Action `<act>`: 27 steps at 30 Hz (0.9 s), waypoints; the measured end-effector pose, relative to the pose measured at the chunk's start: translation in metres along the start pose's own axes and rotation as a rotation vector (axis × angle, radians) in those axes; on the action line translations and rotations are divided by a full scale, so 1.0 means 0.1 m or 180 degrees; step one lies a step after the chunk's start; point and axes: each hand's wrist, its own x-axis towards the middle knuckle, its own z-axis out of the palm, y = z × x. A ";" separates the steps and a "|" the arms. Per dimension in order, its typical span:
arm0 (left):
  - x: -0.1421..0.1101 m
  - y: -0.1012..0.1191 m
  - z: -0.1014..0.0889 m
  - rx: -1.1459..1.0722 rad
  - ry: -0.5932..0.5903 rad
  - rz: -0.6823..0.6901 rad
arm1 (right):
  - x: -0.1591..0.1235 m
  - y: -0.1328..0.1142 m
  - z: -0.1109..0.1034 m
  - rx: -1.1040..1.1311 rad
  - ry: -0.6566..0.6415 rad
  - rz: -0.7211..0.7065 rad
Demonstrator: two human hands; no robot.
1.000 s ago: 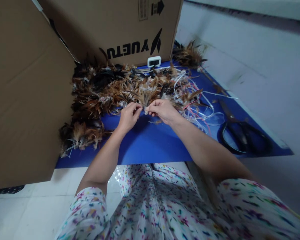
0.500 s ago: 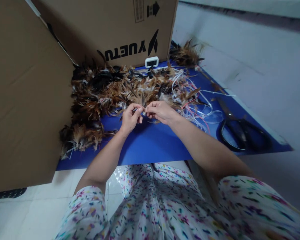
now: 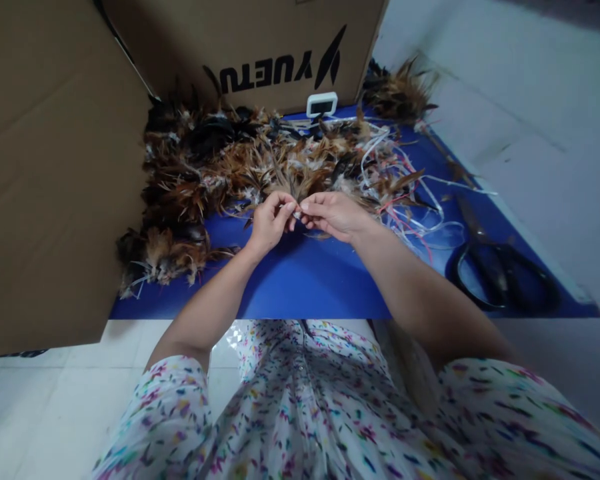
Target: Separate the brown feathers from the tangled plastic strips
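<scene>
My left hand (image 3: 274, 221) and my right hand (image 3: 334, 215) meet at their fingertips over the blue board (image 3: 310, 287). Both are pinched on the pale, fluffy base of a small bunch of brown feathers (image 3: 293, 181), whose tips fan away from me. Fingers cover most of that base, so I cannot see if a tie is in it. Just beyond lies a wide heap of brown and black feathers (image 3: 235, 160). White and pink ribbon strands (image 3: 405, 220) are tangled to the right of my right hand.
Large black-handled scissors (image 3: 500, 273) lie at the right. A white digital device (image 3: 322, 105) stands at the back against a cardboard box (image 3: 275, 40). Another cardboard panel (image 3: 55, 180) walls off the left. Separate feather clumps sit at the front left (image 3: 165, 257) and back right (image 3: 400, 90).
My hands have drawn together, the left fingertips closing in on the bunch's base beside the right ones. The whole view has tilted down and shifted slightly; the heap lies as before.
</scene>
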 end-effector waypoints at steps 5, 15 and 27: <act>0.02 -0.04 -0.01 -0.0072 -0.0041 -0.0074 | -0.02 -0.02 0.02 -0.0819 0.0286 -0.0363; 0.02 -0.06 -0.02 -0.0404 -0.0045 -0.0478 | 0.00 0.08 -0.07 -0.2688 0.0507 -0.1713; 0.04 -0.07 -0.03 -0.0837 0.0096 -0.0772 | -0.01 0.04 -0.10 -0.3267 0.0331 -0.2236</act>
